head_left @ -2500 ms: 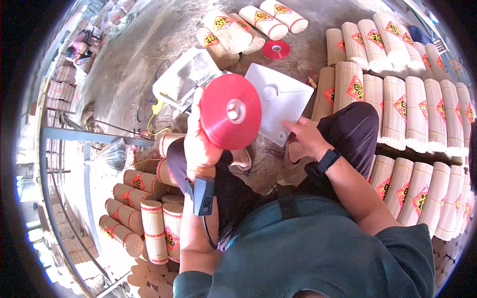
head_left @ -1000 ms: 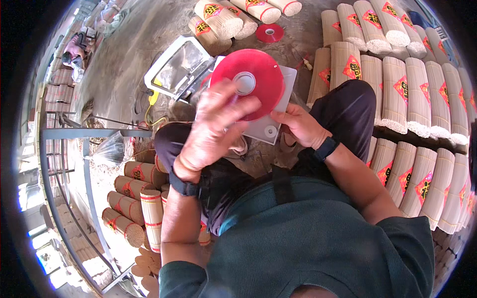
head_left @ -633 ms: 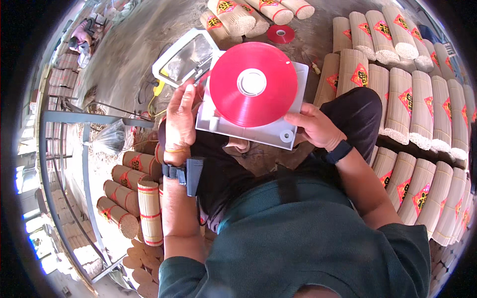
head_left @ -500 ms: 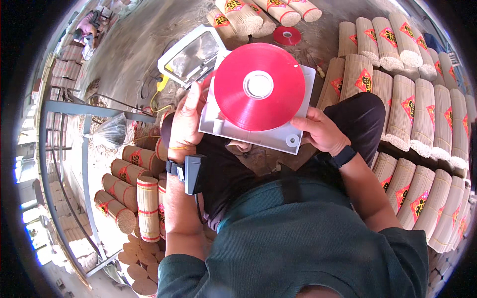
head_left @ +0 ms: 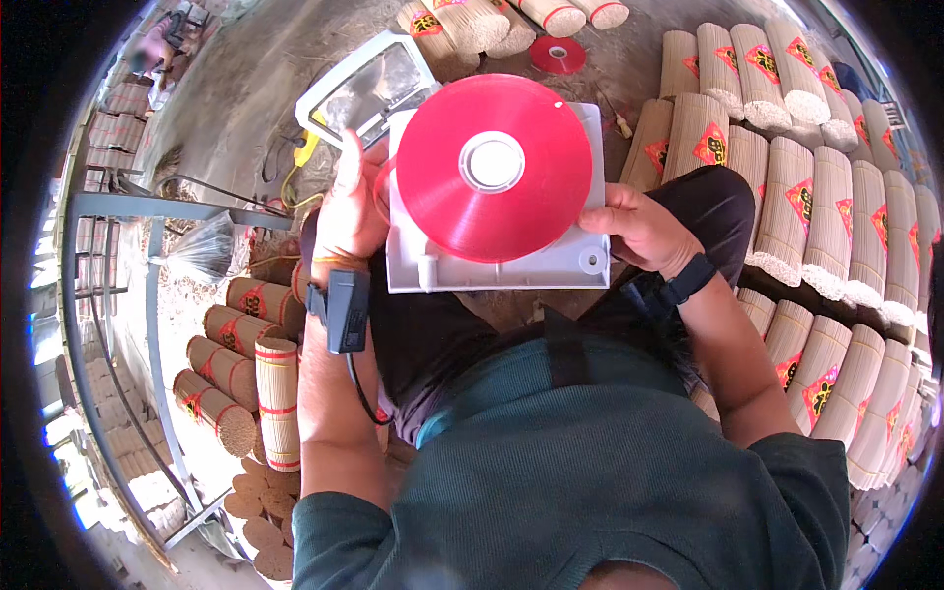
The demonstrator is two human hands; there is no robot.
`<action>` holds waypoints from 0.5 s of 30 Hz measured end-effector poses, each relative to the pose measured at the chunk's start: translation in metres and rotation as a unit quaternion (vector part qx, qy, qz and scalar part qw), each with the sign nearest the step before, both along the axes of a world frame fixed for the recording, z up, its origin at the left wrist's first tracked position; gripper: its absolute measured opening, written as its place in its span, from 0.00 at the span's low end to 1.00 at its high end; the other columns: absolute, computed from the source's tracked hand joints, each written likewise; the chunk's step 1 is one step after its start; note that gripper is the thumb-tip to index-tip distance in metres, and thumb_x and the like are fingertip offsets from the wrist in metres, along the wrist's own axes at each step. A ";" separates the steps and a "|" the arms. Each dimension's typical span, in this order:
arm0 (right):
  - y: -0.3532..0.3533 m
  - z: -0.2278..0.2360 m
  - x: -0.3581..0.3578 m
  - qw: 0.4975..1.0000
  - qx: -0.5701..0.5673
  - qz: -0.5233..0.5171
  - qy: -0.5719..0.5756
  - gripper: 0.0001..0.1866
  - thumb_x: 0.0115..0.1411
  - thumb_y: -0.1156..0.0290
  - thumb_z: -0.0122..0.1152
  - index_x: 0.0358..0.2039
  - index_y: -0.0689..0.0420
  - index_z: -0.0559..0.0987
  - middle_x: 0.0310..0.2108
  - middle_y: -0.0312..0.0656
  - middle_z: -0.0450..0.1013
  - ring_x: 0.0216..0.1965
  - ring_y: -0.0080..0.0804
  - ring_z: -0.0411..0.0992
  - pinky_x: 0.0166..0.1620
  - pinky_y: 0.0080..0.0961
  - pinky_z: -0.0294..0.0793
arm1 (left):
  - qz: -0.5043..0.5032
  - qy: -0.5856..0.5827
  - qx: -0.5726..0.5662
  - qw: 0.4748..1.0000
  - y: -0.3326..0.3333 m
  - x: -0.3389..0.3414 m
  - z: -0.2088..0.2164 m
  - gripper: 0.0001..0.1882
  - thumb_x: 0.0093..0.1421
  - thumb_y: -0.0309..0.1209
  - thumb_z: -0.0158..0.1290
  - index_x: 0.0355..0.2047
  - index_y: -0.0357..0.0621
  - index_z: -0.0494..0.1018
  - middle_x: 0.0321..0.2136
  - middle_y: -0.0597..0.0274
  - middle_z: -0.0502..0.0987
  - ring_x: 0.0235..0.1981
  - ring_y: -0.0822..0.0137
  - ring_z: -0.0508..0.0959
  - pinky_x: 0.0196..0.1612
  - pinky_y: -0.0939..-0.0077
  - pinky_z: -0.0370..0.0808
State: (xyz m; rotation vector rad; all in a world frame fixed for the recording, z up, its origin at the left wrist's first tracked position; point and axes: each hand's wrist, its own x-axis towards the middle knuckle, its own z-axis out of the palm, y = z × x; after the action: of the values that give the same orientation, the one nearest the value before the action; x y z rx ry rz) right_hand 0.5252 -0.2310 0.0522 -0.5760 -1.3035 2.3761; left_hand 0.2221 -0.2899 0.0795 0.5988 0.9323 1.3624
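A large roll of red ribbon (head_left: 438, 162) with a white core lies flat in a shallow white plastic case (head_left: 472, 275) above my lap. At the case's left edge is my left hand (head_left: 349, 202), its thumb sticking up and its fingers partly hidden behind the edge. A loose red strip (head_left: 383, 192) hangs between this hand and the roll. My right hand (head_left: 644, 231) grips the case's right edge, thumb on top near the roll's rim and fingers underneath. A lid with a clear window (head_left: 369, 88) stands beyond the case at the left; how they join is hidden.
Bundles of thin sticks (head_left: 801, 211) with red labels stack at my right; more bundles (head_left: 221, 364) lie at my left. Beyond the case sits another red roll (head_left: 558, 55). A metal frame (head_left: 157, 295) holds a clear plastic bag (head_left: 202, 251). Another person (head_left: 157, 54) is far left.
The case has turned from a slant to nearly level, its right corner rising. My left thumb stands farther off the case. The whole view has shifted slightly.
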 end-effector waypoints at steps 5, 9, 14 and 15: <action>0.013 -0.003 0.004 0.996 -0.056 0.065 0.006 0.19 0.60 0.69 0.55 0.50 0.65 0.72 0.43 0.42 0.75 0.44 0.26 0.73 0.50 0.25 0.70 | -0.010 -0.073 -0.056 0.996 0.006 -0.001 -0.015 0.31 0.62 0.52 0.47 0.54 0.39 0.65 0.49 0.54 0.72 0.48 0.63 0.73 0.53 0.67 0.70; 0.018 0.004 -0.002 0.998 -0.002 0.070 -0.007 0.20 0.62 0.66 0.53 0.51 0.63 0.71 0.46 0.40 0.73 0.44 0.24 0.72 0.51 0.24 0.69 | 0.001 -0.100 -0.039 0.994 0.005 0.003 -0.018 0.28 0.63 0.49 0.46 0.54 0.39 0.65 0.50 0.55 0.72 0.49 0.64 0.73 0.54 0.67 0.69; 0.023 0.029 -0.009 0.998 0.044 -0.041 -0.030 0.19 0.64 0.60 0.51 0.49 0.60 0.72 0.42 0.34 0.73 0.42 0.20 0.70 0.48 0.20 0.68 | 0.015 -0.119 0.005 0.993 -0.001 0.001 -0.025 0.29 0.63 0.48 0.46 0.55 0.37 0.63 0.52 0.55 0.70 0.52 0.62 0.71 0.56 0.65 0.67; 0.026 0.034 -0.008 0.987 0.118 -0.067 -0.082 0.19 0.64 0.58 0.51 0.48 0.59 0.72 0.40 0.32 0.72 0.40 0.18 0.69 0.46 0.18 0.68 | 0.015 -0.121 0.007 0.993 -0.001 0.002 -0.027 0.29 0.63 0.48 0.46 0.55 0.37 0.63 0.52 0.55 0.70 0.52 0.62 0.71 0.56 0.65 0.67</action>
State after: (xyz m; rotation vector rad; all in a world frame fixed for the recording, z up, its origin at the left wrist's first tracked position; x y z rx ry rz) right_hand 0.5170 -0.2051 0.0861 -0.7720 -1.5376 2.0653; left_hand 0.2242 -0.2913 0.0524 0.4203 0.7380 1.4336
